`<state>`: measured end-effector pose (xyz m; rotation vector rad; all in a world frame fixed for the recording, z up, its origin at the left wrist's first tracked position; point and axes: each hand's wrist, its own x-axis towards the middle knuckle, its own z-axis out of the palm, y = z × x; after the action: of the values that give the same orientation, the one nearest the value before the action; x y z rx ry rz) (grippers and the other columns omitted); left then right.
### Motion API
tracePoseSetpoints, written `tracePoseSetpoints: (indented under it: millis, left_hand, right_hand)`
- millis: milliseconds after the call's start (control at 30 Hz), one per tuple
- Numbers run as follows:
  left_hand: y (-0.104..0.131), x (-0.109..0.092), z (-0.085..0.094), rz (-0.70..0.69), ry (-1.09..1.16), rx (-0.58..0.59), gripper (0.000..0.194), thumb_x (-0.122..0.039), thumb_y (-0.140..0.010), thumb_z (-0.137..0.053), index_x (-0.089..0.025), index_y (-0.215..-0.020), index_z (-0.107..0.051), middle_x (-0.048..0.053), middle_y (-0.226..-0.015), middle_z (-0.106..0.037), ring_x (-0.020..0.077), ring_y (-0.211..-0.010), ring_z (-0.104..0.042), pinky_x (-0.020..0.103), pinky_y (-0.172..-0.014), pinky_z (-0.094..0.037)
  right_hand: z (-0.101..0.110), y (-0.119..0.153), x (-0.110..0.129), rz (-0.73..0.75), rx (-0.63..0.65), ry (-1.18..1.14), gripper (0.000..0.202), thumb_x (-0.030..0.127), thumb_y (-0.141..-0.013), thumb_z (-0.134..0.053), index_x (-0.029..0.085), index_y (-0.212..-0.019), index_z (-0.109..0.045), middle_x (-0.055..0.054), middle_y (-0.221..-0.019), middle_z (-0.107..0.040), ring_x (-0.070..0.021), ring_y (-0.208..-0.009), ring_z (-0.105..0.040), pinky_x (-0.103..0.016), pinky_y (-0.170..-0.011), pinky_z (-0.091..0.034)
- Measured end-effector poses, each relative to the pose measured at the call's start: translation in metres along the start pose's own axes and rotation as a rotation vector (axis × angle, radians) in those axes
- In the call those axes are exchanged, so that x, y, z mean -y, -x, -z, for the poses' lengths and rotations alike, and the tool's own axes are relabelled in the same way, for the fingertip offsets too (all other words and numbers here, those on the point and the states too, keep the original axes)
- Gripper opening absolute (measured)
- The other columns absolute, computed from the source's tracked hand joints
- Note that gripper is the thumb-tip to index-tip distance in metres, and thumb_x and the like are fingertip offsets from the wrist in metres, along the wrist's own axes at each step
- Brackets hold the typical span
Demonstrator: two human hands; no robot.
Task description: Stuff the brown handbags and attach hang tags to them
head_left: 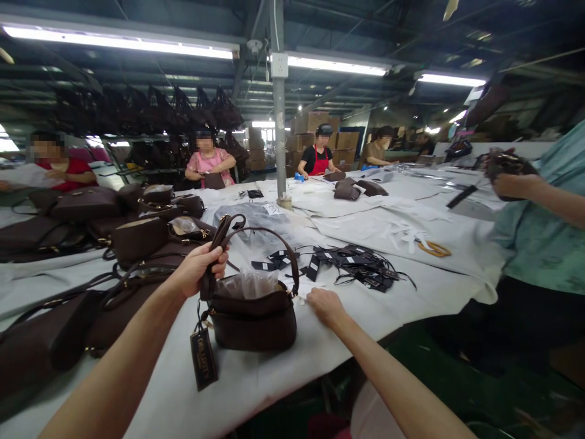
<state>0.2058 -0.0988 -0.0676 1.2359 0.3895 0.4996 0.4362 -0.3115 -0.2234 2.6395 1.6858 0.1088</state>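
Note:
A small dark brown handbag [256, 323] stands upright before me on the white-covered table, with clear plastic stuffing [249, 285] showing at its top. My left hand [195, 272] is closed around the bag's folded strap [223, 231] above its left end. A black hang tag [204, 361] with gold lettering dangles below that hand. The handle [274, 236] arches over to the bag's right end. My right hand [328, 308] is closed beside that end, fingertips down near a small white piece [302, 299]. What they pinch, if anything, is hidden.
Brown handbags [141, 241] are piled along the left. Black tags with cords [361, 262] lie in a heap behind my right hand. A yellow tape roll [434, 248] and white strips lie farther right. A grey post [280, 122] rises mid-table. Several people work around the table.

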Motion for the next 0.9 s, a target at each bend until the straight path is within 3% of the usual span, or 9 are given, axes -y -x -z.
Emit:
tracePoseSetpoints:
  millis: [67,200,300,400,600,733,833,867,900]
  left_hand:
    - [0.002,0.001,0.001,-0.003,0.012,0.000,0.018,-0.018,-0.078,-0.069,-0.012,-0.089,-0.057,-0.004,-0.064,-0.046,0.0038,-0.045,-0.040,0.016,-0.042,-0.038]
    - [0.006,0.001,0.003,-0.014,0.021,0.009,0.017,-0.018,-0.079,-0.068,-0.012,-0.089,-0.056,-0.005,-0.063,-0.046,0.0035,-0.044,-0.039,0.016,-0.041,-0.038]
    - [0.006,0.001,0.002,-0.020,0.004,0.014,0.018,-0.018,-0.078,-0.069,-0.013,-0.088,-0.055,-0.005,-0.063,-0.046,0.0035,-0.043,-0.040,0.016,-0.041,-0.038]
    - [0.006,0.003,-0.001,-0.017,-0.018,0.014,0.019,-0.019,-0.077,-0.069,-0.014,-0.086,-0.053,-0.005,-0.063,-0.047,0.0037,-0.043,-0.040,0.016,-0.041,-0.039]
    - [0.006,0.009,-0.007,-0.030,-0.110,0.009,0.023,-0.022,-0.076,-0.071,-0.015,-0.085,-0.052,-0.005,-0.062,-0.047,0.0044,-0.043,-0.042,0.016,-0.041,-0.038]
    - [0.009,0.008,-0.007,-0.080,-0.203,0.015,0.021,-0.022,-0.077,-0.067,-0.016,-0.081,-0.048,-0.006,-0.060,-0.046,0.0038,-0.042,-0.040,0.015,-0.040,-0.035]
    - [0.010,0.009,-0.006,-0.099,-0.264,0.010,0.019,-0.022,-0.078,-0.062,-0.018,-0.079,-0.044,-0.008,-0.059,-0.043,0.0038,-0.041,-0.039,0.015,-0.039,-0.033]
    - [0.010,0.010,-0.005,-0.102,-0.280,0.012,0.019,-0.022,-0.078,-0.061,-0.018,-0.079,-0.043,-0.008,-0.059,-0.043,0.0037,-0.041,-0.039,0.015,-0.039,-0.033]
    - [0.009,0.011,-0.005,-0.112,-0.289,0.009,0.018,-0.022,-0.078,-0.061,-0.018,-0.079,-0.043,-0.008,-0.059,-0.043,0.0037,-0.041,-0.039,0.015,-0.039,-0.033]
  right_hand:
    - [-0.003,0.012,-0.004,0.015,-0.013,0.024,0.025,0.007,-0.089,-0.044,0.016,-0.090,-0.068,-0.011,-0.093,-0.067,-0.0208,-0.084,-0.065,-0.027,-0.065,-0.044]
    - [-0.011,0.063,-0.021,0.033,-0.039,0.067,0.032,0.005,-0.090,-0.042,0.016,-0.113,-0.062,-0.013,-0.102,-0.064,-0.0233,-0.093,-0.060,-0.031,-0.075,-0.044]
    - [-0.011,0.092,-0.023,0.053,-0.054,0.068,0.023,0.019,-0.093,-0.047,0.016,-0.111,-0.062,-0.013,-0.101,-0.063,-0.0242,-0.092,-0.059,-0.032,-0.077,-0.043]
    - [-0.006,0.091,-0.012,-0.080,-0.012,-0.016,0.028,0.037,-0.098,-0.043,0.018,-0.102,-0.064,-0.012,-0.101,-0.062,-0.0246,-0.094,-0.059,-0.032,-0.078,-0.041]
    - [-0.006,0.053,0.003,-0.289,0.105,-0.161,0.016,0.026,-0.088,-0.059,0.015,-0.099,-0.062,-0.016,-0.105,-0.064,-0.0284,-0.098,-0.061,-0.032,-0.075,-0.041]
    - [0.000,0.058,0.005,-0.244,0.127,-0.299,0.010,0.018,-0.089,-0.051,0.016,-0.087,-0.060,-0.012,-0.095,-0.067,-0.0246,-0.093,-0.062,-0.031,-0.073,-0.042]
    - [0.016,0.082,0.014,-0.136,0.168,-0.437,0.026,0.023,-0.093,-0.040,0.017,-0.074,-0.057,-0.005,-0.072,-0.064,-0.0159,-0.070,-0.061,-0.024,-0.062,-0.042]
    - [0.024,0.091,0.019,-0.088,0.207,-0.541,0.032,0.029,-0.096,-0.034,0.017,-0.075,-0.056,-0.002,-0.067,-0.061,-0.0121,-0.057,-0.057,-0.022,-0.053,-0.040]
    - [0.033,0.098,0.026,-0.041,0.266,-0.867,0.037,0.039,-0.097,-0.031,0.017,-0.081,-0.057,0.000,-0.066,-0.058,-0.0096,-0.048,-0.050,-0.021,-0.046,-0.037]
